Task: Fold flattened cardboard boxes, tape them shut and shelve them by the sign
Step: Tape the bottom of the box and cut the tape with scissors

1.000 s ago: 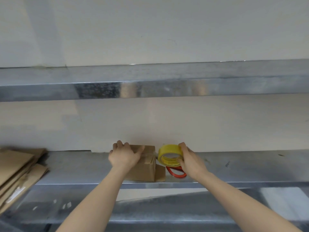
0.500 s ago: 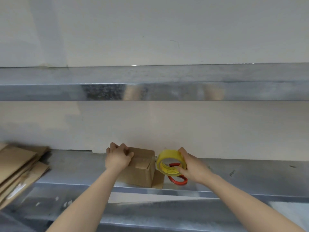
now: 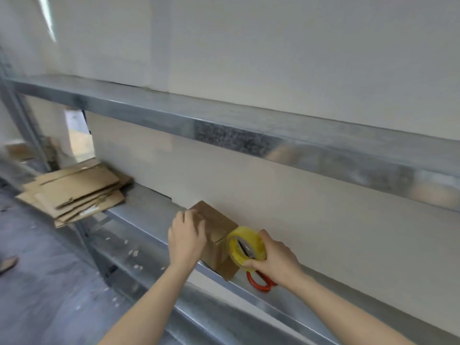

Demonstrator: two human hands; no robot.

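Right hand (image 3: 276,260) is pinching the yellow tape roll (image 3: 245,246) by its rim, and the left hand (image 3: 186,239) is curled over the top of the small cardboard box (image 3: 219,225), low centre of frame on the galvanised shelf (image 3: 149,215). Since a second ago the roll has lifted and tipped toward the box's loose end flap, so I'd guess taping starts now. Matte brown board, glossy see-through tape, orange scissors (image 3: 260,282) underneath, and flattened boxes (image 3: 74,192) stacked at left.

One folded box (image 3: 219,224), one tape roll (image 3: 247,232), one scissors (image 3: 260,289).
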